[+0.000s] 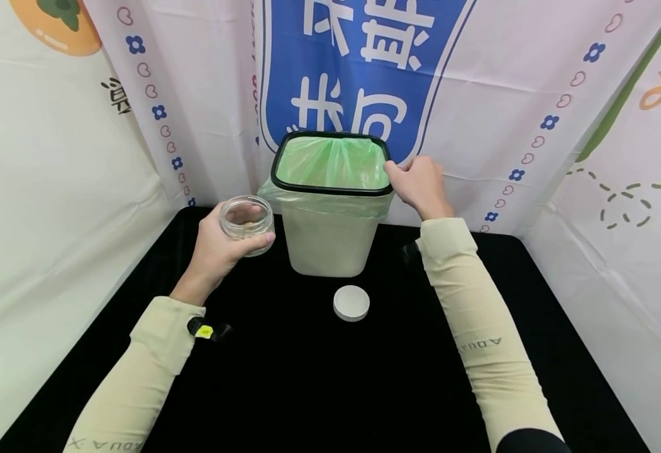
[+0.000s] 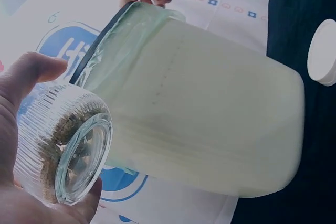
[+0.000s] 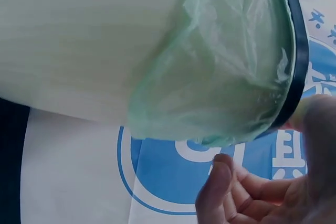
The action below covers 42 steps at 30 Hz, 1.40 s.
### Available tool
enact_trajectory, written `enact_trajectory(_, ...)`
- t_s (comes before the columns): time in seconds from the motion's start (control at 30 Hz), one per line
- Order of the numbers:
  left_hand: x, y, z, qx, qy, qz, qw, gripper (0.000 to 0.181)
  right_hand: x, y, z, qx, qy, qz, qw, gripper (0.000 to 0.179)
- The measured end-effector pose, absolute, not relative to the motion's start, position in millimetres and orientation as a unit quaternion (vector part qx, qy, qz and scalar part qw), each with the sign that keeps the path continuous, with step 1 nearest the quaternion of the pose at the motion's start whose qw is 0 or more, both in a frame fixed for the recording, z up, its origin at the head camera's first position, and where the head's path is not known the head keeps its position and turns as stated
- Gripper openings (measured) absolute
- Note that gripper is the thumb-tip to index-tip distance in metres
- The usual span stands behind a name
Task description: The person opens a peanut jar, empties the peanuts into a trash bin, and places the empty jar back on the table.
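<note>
My left hand [image 1: 217, 242] grips a clear glass jar [image 1: 245, 217], its open mouth tilted up, left of the trash can. Small brownish pieces [image 2: 50, 163] lie inside, seen through the ribbed wall in the left wrist view. The pale trash can [image 1: 330, 239] stands upright with a black rim [image 1: 336, 190] and a green plastic bag [image 1: 330, 163] lining it, folded over the outside. At the right side of that rim is my right hand [image 1: 421, 185], thumb and forefinger pinching the edge. Its other fingers [image 3: 220, 177] are curled below, outside the can.
A round white lid [image 1: 351, 302] lies on the black tablecloth [image 1: 307, 377] in front of the trash can. Printed white cloth [image 1: 211, 75] hangs behind, close to the can, and more cloth hangs on both sides.
</note>
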<state>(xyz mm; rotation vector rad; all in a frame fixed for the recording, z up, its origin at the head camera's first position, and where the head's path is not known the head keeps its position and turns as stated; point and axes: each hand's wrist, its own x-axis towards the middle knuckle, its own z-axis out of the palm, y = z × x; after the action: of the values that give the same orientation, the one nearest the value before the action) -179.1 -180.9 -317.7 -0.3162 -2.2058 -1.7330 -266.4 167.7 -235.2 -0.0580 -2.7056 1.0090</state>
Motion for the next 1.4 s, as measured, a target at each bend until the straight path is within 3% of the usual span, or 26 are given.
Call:
enact_trajectory(0.23, -179.5, -183.3, -307.0, -0.099, -0.782, -0.590, 0.174, 0.068, -269.4, 152.4, -223.1, -0.082, -0.924, 0.366, 0.073, 0.040)
enact_trajectory(0.43, -178.7, -186.3, -301.4, -0.091, -0.787, -0.584, 0.178, 0.066, -271.4, 142.1, -217.8, -0.094, -0.941, 0.321, 0.047, 0.049)
enact_trajectory(1.4, -203.1, -188.9, -253.0, -0.093, -0.790, -0.572, 0.201, 0.065, -284.2, 130.2, -222.2, -0.149, -0.934, 0.319, 0.057, 0.057)
